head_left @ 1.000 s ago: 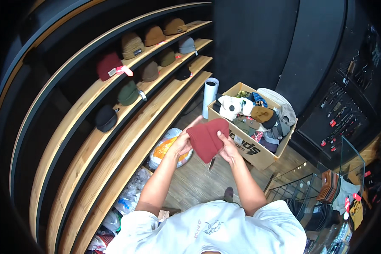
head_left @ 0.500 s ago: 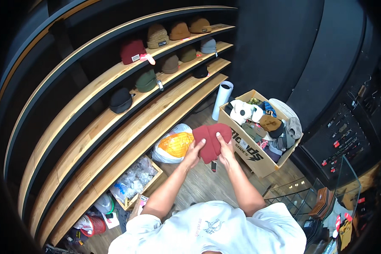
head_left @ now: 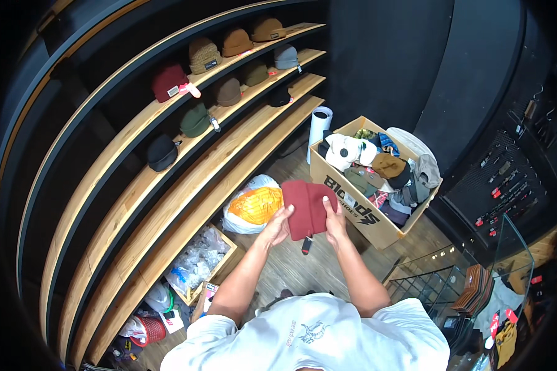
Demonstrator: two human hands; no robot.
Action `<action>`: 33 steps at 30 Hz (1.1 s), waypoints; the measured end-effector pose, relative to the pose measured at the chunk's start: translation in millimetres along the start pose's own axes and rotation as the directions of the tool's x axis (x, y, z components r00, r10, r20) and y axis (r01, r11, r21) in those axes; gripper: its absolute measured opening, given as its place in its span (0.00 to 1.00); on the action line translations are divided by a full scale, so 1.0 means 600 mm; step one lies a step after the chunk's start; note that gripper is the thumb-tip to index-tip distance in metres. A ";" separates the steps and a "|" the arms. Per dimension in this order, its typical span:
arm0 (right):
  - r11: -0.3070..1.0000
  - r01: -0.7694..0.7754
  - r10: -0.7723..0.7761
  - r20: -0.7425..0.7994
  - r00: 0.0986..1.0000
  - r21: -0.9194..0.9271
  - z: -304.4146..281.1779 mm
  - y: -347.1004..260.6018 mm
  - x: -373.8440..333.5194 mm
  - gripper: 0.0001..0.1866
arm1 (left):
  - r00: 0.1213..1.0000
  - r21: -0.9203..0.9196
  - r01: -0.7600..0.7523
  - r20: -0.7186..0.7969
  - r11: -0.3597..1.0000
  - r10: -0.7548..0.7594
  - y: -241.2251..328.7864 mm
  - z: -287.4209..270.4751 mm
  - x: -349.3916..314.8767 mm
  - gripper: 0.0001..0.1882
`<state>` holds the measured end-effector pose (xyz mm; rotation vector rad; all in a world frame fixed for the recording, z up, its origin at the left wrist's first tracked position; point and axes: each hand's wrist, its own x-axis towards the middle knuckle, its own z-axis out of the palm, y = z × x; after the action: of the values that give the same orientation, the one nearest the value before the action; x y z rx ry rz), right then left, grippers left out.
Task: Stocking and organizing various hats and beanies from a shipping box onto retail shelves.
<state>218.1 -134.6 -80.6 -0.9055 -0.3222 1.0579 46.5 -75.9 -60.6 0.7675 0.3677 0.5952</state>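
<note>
A dark red beanie [head_left: 307,210] is held up in front of me between both hands. My left hand [head_left: 278,226] grips its left side, thumb lying on the front of the knit. On the opposite side my right hand [head_left: 335,220] pinches the edge, thumb also on the front. Behind the fabric, the other fingers are mostly hidden. A small dark tag [head_left: 306,247] dangles from the beanie's lower edge. Other beanies rest on the curved wooden shelves, among them a dark red one [head_left: 169,83], a green one [head_left: 195,119] and a black one [head_left: 162,153].
An open cardboard box [head_left: 377,223] full of caps and beanies stands ahead to the right, beside a white rolled tube [head_left: 319,131]. A plastic bag [head_left: 254,206] and a wooden crate [head_left: 224,261] of clear wrappers sit by the shelves. A glass case [head_left: 428,278] is at right.
The view has shifted, so shelves and box appear lower right to upper left. The beanie is turned more upright, its tag swung slightly left, and my right thumb sits lower on it.
</note>
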 end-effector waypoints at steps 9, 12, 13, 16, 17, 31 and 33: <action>0.690 0.086 -0.287 -0.163 0.944 -0.719 -0.095 0.033 0.058 0.19 | 0.976 -0.033 0.010 -0.216 0.999 -0.017 0.000 0.016 0.002 0.28; 0.520 0.360 -0.497 0.069 0.865 -0.775 -0.008 -0.078 0.011 0.24 | 0.960 -0.076 0.004 -0.278 0.997 -0.025 -0.003 -0.001 -0.002 0.27; 0.441 0.474 -0.537 0.200 0.820 -0.762 0.037 -0.117 -0.018 0.24 | 0.950 -0.109 0.001 -0.310 0.994 -0.035 -0.009 -0.004 -0.003 0.26; 0.151 0.777 -0.602 0.567 0.562 -0.610 0.157 -0.175 -0.105 0.27 | 0.962 -0.120 -0.006 -0.271 0.993 -0.027 -0.004 -0.001 0.002 0.25; 0.083 0.867 -0.583 0.682 0.442 -0.491 0.176 -0.170 -0.121 0.29 | 0.966 -0.110 -0.022 -0.257 0.994 -0.007 0.002 0.001 0.002 0.24; 0.206 0.798 -0.563 0.599 0.570 -0.566 0.283 -0.130 -0.111 0.33 | 0.952 -0.200 0.114 -0.259 0.973 -0.164 0.053 -0.133 -0.004 0.23; 0.086 0.927 -0.525 0.774 0.353 -0.364 0.301 -0.112 -0.134 0.33 | 0.973 -0.186 0.082 -0.196 0.979 -0.119 0.059 -0.145 -0.009 0.23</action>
<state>106.8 -128.6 96.4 -1.0061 -1.6558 -0.0484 -15.3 -12.3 -92.2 0.5141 0.5343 0.6044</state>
